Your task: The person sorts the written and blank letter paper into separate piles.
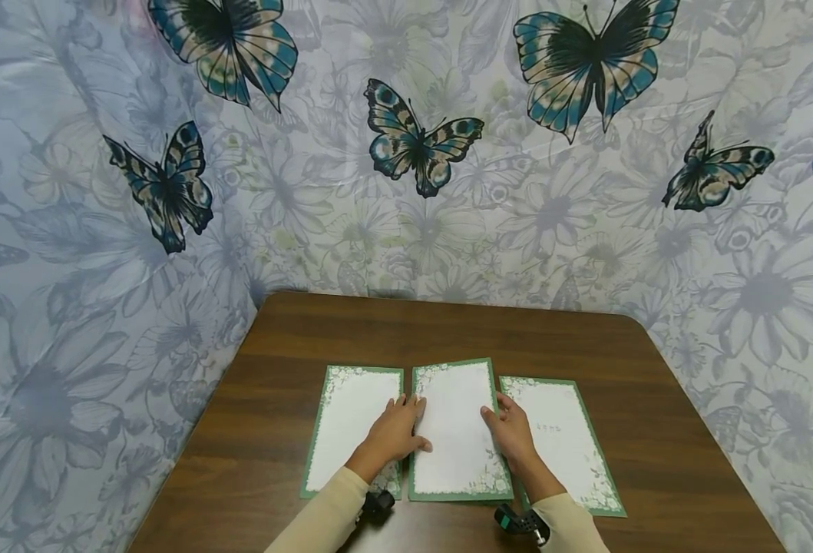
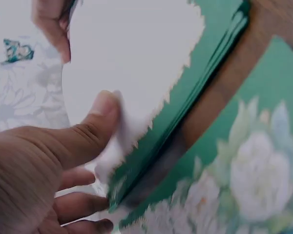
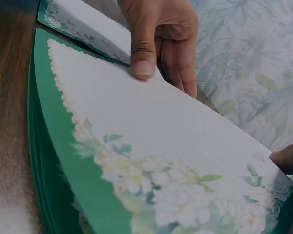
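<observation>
A stack of white sheets with green borders and printed flowers (image 1: 456,430) lies in the middle between both hands. My left hand (image 1: 392,432) grips its left edge, thumb on the top sheet and fingers at the side, as the left wrist view shows. My right hand (image 1: 513,434) holds the right edge with the thumb on top; its other fingers are partly hidden behind the sheets. In the right wrist view the top sheet (image 3: 151,122) bows up from the green layers underneath. Under my left forearm a matching left sheet (image 1: 354,422) is partly covered.
A matching right sheet (image 1: 565,438) with small print lies beyond my right hand. All rest on a brown wooden table (image 1: 275,369). A butterfly-and-flower patterned wall covering (image 1: 392,246) rises behind it. Dark devices are strapped to both wrists.
</observation>
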Available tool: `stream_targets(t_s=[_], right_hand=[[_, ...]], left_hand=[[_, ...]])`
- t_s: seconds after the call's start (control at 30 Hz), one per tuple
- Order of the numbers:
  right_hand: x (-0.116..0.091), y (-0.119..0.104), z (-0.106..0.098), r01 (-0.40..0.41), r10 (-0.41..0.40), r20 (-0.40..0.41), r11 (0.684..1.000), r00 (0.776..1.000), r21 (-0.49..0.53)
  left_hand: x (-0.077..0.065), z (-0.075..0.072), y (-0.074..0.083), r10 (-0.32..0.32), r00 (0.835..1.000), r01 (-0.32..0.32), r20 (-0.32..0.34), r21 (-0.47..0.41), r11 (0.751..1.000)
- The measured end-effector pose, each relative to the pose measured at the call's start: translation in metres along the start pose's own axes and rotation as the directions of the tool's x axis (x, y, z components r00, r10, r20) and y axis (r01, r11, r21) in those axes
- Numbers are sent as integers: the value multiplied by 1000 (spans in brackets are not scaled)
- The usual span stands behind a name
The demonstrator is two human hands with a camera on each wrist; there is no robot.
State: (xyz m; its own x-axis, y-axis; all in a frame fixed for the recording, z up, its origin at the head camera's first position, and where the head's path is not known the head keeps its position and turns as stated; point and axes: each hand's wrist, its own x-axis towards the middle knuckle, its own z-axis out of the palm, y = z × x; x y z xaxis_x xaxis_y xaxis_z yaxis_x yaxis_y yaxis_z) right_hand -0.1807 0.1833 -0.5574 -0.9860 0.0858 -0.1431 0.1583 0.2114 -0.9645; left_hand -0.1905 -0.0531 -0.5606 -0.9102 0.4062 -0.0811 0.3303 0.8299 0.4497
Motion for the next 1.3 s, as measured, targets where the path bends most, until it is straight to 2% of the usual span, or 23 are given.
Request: stream_targets(t_s=[0.1,0.2,0.4,0.57,0.73,0.93,1.1,1.3], right_hand=[[1,-5,0,-3,3,4,1000,1000,12],[2,-10,2,8,-8,2,1000,1000,12],[2,-20,10,57,-57,3,998,998,33],[2,-27,21,83,-84,18,996,996,34],[3,-32,31,91,-91,40,996,995,0],[7,-33,41,80,-79,34,996,996,-49],[9,-28,53,53,-48,79,996,996,-68],[12,-23,71,85,-69,119,987,990,-138]], left_hand=[[-2,-6,-7,-43,997,36,-57,-128,991],[-2,-10,-16,-93,989,59,-117,-265,962],[-6,-20,-33,-154,963,56,-223,-393,918],[-10,-31,-45,-183,958,53,-222,-491,870],[-16,-41,-57,-215,949,66,-231,-521,851],[-22,-52,-70,-268,921,84,-282,-529,844],[-30,-52,-82,-306,903,114,-303,-517,848],[-43,-51,-97,-363,874,161,-323,-513,843]])
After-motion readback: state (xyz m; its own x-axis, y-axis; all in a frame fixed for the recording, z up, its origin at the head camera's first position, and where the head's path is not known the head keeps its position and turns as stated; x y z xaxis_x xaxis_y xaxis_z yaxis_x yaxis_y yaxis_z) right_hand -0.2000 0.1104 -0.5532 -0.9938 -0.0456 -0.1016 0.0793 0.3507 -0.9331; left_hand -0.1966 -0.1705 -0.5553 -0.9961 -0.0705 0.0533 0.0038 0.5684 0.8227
